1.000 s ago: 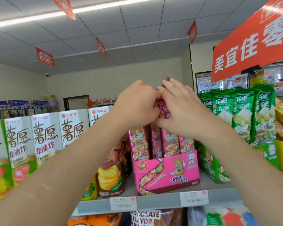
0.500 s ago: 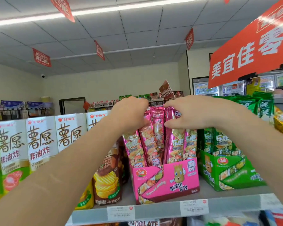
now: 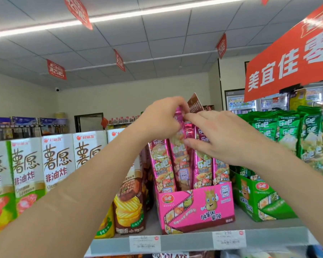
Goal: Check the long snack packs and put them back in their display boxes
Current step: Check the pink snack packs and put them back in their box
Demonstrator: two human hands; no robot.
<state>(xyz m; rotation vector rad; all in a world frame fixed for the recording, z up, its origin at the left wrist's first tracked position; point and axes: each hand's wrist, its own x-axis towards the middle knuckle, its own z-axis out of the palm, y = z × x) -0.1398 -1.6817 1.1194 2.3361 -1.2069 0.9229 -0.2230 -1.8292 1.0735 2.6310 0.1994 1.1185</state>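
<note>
**Item:** long pink packs [image 3: 161, 164], standing close together in the pink display box [image 3: 196, 207] at the front edge of the shelf [image 3: 185, 243]. One raised pack [image 3: 177, 155] stands higher than the rest. Its foot is hidden among the others.

**Left hand** [image 3: 160, 120]: fingers curled, pinching the top seal of the raised pack.

**Right hand** [image 3: 218, 140]: fingers stretched nearly straight across the tops of the neighbouring packs, thumb laid on their fronts. No closed grip shows.

**Risks, as judged**
- The raised pack is held by its top edge only. Pushed down askew, it could buckle or ride over a neighbour instead of seating.
- The row leans slightly and is tightly filled, so pressing one pack may tip others over the box's low front wall.
- The box sits right at the shelf front — a hard downward or forward shove could slide it off.

**Around**
- Green display box [image 3: 257, 200] with green packs [image 3: 287, 131], just beside on the right.
- Brown crisp bag [image 3: 129, 203], just left of the pink box.
- White cartons [image 3: 58, 161], further left.
- Brown card [image 3: 195, 104], behind the hands.
- Price tags [image 3: 145, 243] on the shelf rail.
- Red banner [image 3: 291, 58], upper right.

**In the way:** crowding neighbours narrow the slot. The hands cover the pack tops — the state of the seals cannot be read.
</note>
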